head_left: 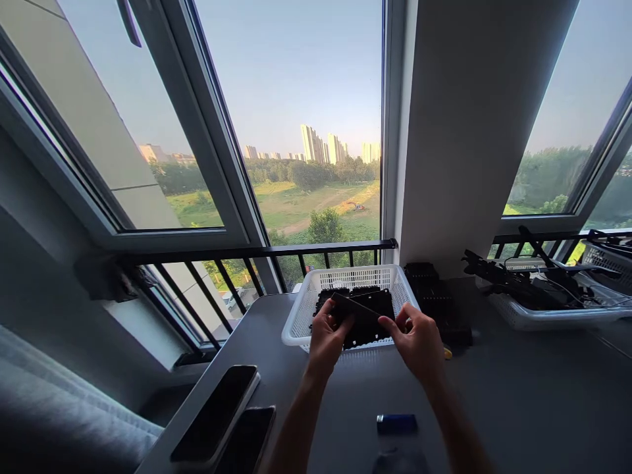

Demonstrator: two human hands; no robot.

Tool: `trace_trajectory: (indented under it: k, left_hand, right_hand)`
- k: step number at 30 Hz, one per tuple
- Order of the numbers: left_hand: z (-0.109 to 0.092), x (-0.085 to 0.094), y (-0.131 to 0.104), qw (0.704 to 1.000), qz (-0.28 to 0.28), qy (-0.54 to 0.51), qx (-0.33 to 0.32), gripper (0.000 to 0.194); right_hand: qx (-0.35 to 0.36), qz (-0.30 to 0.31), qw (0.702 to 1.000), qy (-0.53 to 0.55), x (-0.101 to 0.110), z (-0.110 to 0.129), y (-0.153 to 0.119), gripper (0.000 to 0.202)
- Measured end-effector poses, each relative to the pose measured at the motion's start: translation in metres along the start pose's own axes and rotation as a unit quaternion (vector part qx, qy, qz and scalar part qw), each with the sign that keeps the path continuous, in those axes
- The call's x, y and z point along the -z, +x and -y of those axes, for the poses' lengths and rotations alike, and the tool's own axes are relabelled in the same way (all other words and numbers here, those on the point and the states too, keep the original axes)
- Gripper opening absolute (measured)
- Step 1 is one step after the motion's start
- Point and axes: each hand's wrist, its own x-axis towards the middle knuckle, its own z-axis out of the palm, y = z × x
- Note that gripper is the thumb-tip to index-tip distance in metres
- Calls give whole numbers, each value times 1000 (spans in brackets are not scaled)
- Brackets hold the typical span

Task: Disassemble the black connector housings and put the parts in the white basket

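Observation:
A flat black plate (363,315) with small notches along its edge is tilted between my two hands, in front of a white plastic basket (295,327). My left hand (328,332) grips its left side, thumb on the near face. At the right edge, my right hand (416,336) pinches it between thumb and fingers. More black parts (326,297) lie inside the basket, partly covered by the plate and my hands. The dim light hides the finer detail of the plate.
Two phone-like slabs (217,411) lie at the table's left. A blue lighter-like object (397,423) is near the front. Black stacked parts (427,289) stand right of the basket; another white basket (548,319) holds dark pieces and cables. A black railing (276,251) runs along the window.

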Motion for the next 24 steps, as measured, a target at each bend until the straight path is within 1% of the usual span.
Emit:
trace_trajectory:
  k: [2, 4, 6, 10, 12, 14, 18, 20, 22, 24]
  left_hand:
    - [1, -3, -2, 1000, 3, 3, -2, 41]
    - [0, -3, -3, 1000, 1, -1, -2, 41]
    - [-2, -1, -2, 1000, -4, -6, 2, 41]
    - [-7, 5, 0, 1000, -12, -6, 14, 43]
    - [-7, 5, 1, 1000, -13, -13, 17, 45]
    - [-5, 3, 1, 1000, -14, -14, 18, 45]
    - [1, -2, 0, 1000, -13, -3, 14, 44]
    - [2, -3, -1, 1000, -5, -8, 12, 44]
    - [0, -1, -1, 1000, 4, -18, 22, 46]
    - [-3, 2, 0, 999, 8, -26, 38, 48]
  right_hand:
    - [16, 18, 1000, -16, -5, 7, -2, 45]
    - [15, 15, 999, -29, -5, 7, -2, 46]
    - [3, 2, 1000, -30, -1, -3, 2, 48]
    - [-38, -23, 999, -17, 17, -32, 12, 52]
    - [-49, -29, 998, -11, 22, -39, 14, 52]
    - [-46, -25, 999, -3, 22, -36, 13, 52]
    - [-25, 12, 1000, 2, 6, -14, 6, 51]
    - [-17, 25, 1000, 0, 0, -6, 4, 50]
    - [-19, 28, 999, 6, 0, -7, 5, 50]
    - [-32, 19, 999, 12, 6, -17, 8, 50]
